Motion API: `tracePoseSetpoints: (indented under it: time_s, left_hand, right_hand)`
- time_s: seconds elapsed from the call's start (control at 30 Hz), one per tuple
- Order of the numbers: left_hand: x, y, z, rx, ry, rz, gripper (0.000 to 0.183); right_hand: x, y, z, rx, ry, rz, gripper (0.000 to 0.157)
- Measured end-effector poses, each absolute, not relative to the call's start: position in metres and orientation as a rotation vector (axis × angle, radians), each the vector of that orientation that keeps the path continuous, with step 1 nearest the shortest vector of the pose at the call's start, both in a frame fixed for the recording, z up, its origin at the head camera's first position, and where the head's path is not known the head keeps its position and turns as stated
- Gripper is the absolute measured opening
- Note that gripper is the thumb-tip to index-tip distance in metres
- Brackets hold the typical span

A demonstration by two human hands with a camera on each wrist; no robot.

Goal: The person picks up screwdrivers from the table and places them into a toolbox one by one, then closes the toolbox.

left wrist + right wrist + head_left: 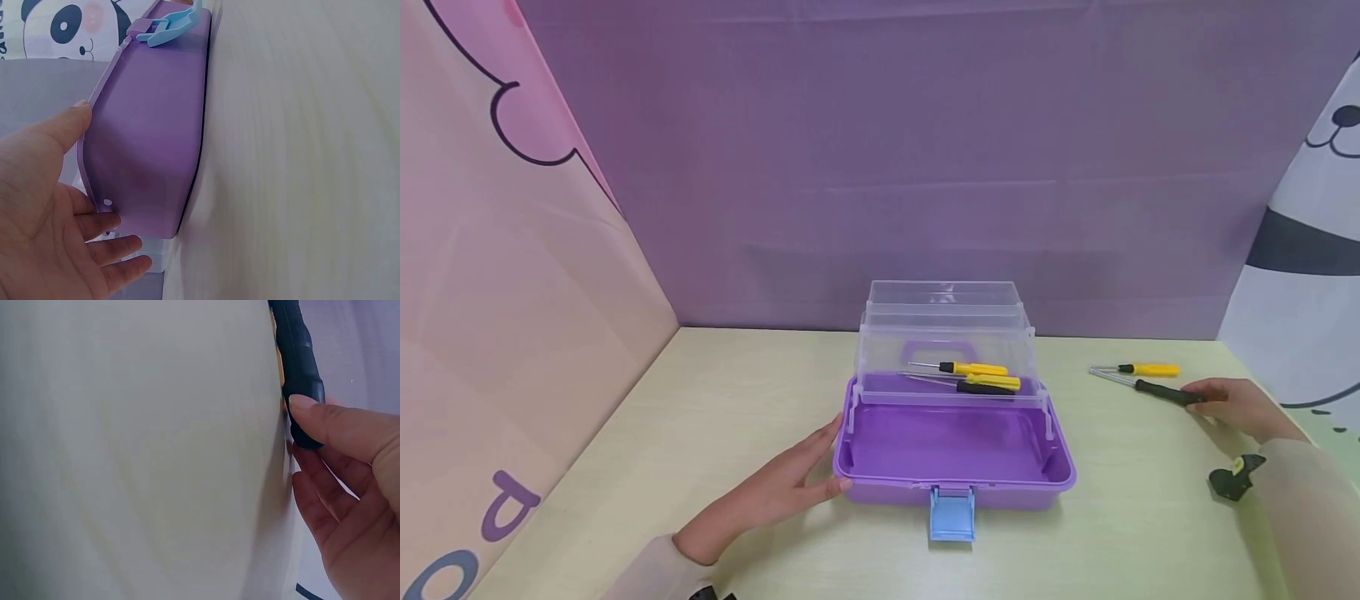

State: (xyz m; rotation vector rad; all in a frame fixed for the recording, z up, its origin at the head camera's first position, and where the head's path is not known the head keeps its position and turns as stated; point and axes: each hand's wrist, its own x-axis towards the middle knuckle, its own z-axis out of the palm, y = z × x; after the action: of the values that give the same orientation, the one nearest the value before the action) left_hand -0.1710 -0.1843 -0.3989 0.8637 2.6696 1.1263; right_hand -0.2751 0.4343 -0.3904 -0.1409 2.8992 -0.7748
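I see the left hand [778, 486] spread along the left side of the purple toolbox [887, 493], its thumb by the front corner of the rim, I suppose so that the box does not slide. The right hand [1236, 407] pinches the end of a black-handled screwdriver [1161, 392], at the right of the table [760, 392], beside a yellow screwdriver [1153, 370]; whether its handle is lifted, I cannot tell. The toolbox stands in the middle, and its clear upper section [943, 317] is raised to the back, which leaves the purple bottom uncovered. There lie three screwdrivers [981, 380], handles all to the right, perhaps for neatness. The blue latch [952, 518] hangs in front, since it fastens nothing
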Motion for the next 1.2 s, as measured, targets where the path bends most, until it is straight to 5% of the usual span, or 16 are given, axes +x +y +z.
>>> tracePoseSetpoints:
  time_s: [0.73, 1.2]
  left_hand:
    - [-0.171, -0.184, -0.399, 0.847, 2.677, 1.111, 0.083]
    - [-0.17, -0.184, -0.398, 0.861, 2.68, 1.116, 0.081]
  right_hand:
    - [-0.266, 0.451, -0.402, -0.081, 2.892, -0.863, 0.063]
    - [-0.255, 0.459, -0.404, -0.027, 2.92, -0.947, 0.057]
